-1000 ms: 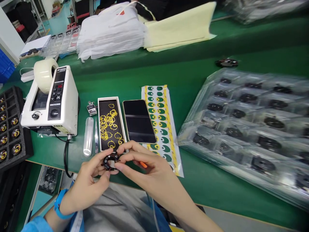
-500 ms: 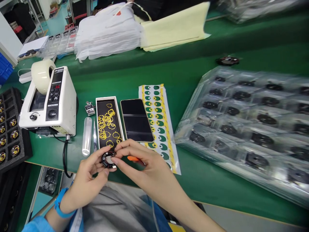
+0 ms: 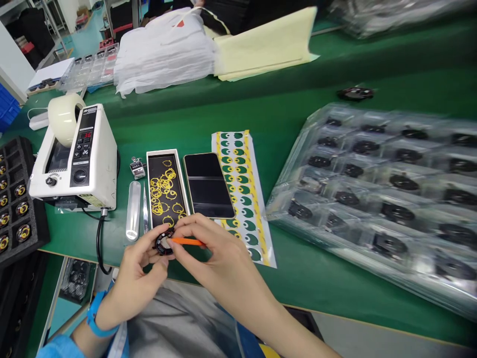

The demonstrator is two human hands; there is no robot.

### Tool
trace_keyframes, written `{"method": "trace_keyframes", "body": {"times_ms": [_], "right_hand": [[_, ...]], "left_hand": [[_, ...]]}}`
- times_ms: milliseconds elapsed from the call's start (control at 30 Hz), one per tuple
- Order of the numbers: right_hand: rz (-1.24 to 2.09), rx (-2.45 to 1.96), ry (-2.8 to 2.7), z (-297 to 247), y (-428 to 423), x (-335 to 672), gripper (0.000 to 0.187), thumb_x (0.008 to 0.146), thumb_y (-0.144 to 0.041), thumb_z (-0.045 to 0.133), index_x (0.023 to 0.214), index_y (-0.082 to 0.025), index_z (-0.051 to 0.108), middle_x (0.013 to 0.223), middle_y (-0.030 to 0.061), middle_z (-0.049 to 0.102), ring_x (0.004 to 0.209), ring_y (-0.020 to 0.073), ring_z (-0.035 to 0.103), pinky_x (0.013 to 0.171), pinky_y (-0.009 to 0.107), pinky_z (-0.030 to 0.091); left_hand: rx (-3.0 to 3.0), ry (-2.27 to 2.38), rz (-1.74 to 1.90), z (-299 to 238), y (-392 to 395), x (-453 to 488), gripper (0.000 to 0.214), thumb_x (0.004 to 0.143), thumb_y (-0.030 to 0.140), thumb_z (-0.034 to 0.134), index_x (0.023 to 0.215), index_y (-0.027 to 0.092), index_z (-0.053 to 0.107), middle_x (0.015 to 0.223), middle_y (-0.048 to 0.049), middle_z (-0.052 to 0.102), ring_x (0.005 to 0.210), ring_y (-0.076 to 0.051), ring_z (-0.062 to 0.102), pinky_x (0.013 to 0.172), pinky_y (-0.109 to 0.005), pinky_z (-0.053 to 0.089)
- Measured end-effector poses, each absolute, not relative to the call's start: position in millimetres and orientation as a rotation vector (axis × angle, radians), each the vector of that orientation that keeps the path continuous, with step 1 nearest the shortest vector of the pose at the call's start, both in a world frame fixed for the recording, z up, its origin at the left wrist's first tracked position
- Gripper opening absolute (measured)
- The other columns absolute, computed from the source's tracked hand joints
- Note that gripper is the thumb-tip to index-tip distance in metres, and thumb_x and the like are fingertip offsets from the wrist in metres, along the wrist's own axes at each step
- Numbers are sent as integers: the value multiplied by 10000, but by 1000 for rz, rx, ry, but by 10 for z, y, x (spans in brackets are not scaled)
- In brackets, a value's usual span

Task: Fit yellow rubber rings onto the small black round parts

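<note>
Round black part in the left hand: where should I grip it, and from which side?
Probably best by the outer rim, coming from the person's left. The round black part has a ring-like edge around a pale middle, and the right hand holds an orange tool at its right side. The left hand has fingers along its edge.

Fingers cover the work; picture edges crop both trays.
The left hand (image 3: 139,271) hides part of the round black part (image 3: 164,243), and the orange tool's (image 3: 188,241) rear end is lost in the right hand (image 3: 219,253) (whether its tip touches the part cannot be told). Fingers also cover the white box's (image 3: 182,184) near end. The clear tray (image 3: 350,246), blurred, runs off the right edge, the foam tray (image 3: 39,223) off the left.
</note>
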State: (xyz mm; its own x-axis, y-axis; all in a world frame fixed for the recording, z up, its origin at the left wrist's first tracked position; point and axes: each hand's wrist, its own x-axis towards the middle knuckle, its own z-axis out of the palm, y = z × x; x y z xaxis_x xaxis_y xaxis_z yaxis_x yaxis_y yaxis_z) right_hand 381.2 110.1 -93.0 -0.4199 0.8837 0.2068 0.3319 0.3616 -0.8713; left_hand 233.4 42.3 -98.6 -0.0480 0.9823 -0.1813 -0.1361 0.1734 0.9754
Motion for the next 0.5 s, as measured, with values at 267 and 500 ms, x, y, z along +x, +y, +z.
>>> {"method": "trace_keyframes", "body": {"times_ms": [267,500], "right_hand": [[878,-1081,-1882,-1001,1040,3755,103,871,-166,549,791,-209,598,860,47,659,809,192,665,674,302,538],[852,-1079,-1875,-1040,1032,3734,112,882,-158,559,784,-202,594,839,41,662,838,192,670,709,305,539]], "left_hand": [[927,1352,1189,-977,470,2389,399,867,137,585,1254,217,641,1175,-76,709,998,-190,688,854,-232,549],[925,1383,1176,-991,478,2400,403,859,136,580,1246,225,645,1156,-66,720,997,-179,688,809,-194,549]]}}
